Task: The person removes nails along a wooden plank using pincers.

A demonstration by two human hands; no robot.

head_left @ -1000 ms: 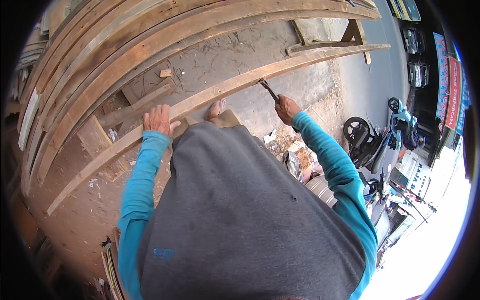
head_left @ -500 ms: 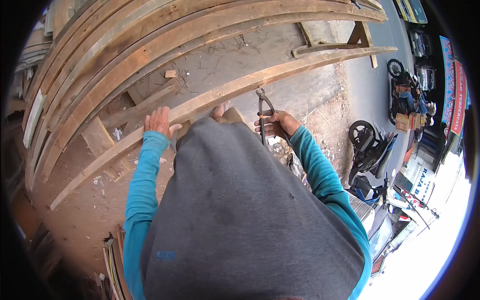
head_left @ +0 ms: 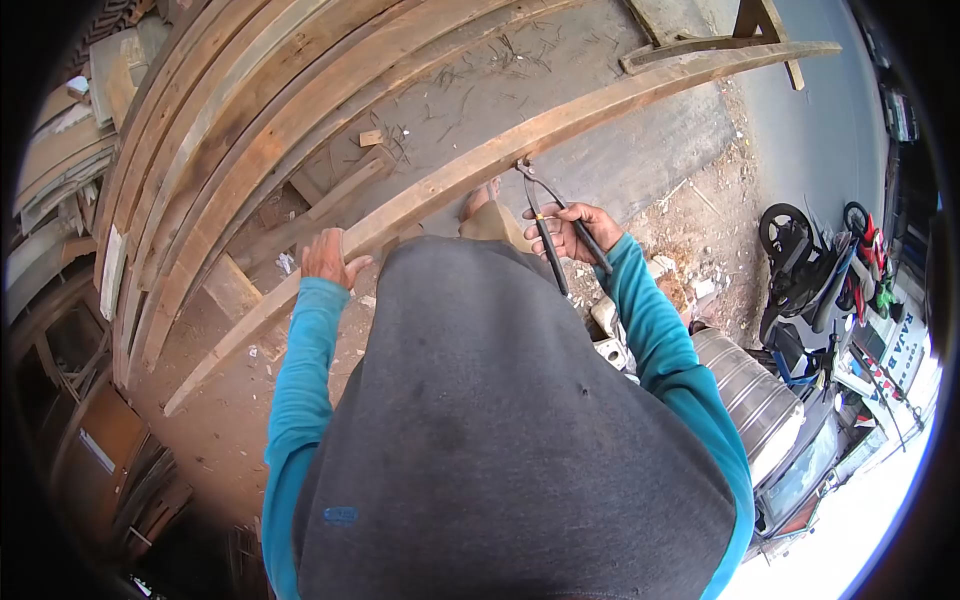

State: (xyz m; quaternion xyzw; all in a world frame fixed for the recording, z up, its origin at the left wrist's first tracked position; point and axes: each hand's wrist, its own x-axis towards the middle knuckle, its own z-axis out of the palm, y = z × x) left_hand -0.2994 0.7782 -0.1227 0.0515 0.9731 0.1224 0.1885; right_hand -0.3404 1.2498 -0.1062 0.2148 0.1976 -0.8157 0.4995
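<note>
A long curved wooden beam [head_left: 460,178] runs slantwise in front of me. My left hand [head_left: 326,257] grips it near its lower left part, thumb on the near side and fingers over the top. In my right hand [head_left: 582,232] is a pair of pincers [head_left: 541,205] with dark handles, a yellow-orange band on one of them. The pincers' jaws touch or nearly touch the beam's near edge, around its middle; whether they hold a nail is too small to tell. Both handles slant down toward my palm and stand apart.
Several curved beams [head_left: 235,170] lie stacked at the upper left. A wooden support [head_left: 765,35] stands near the beam's far right end. Loose nails [head_left: 480,75] and wood scraps litter the ground. A metal drum [head_left: 745,390] and a parked motorcycle [head_left: 790,260] are at the right.
My view has turned, so the scene sits differently in frame. The pincers have tilted, their handles swinging rightward, with the jaws still at the beam's edge. My left hand stays on the beam.
</note>
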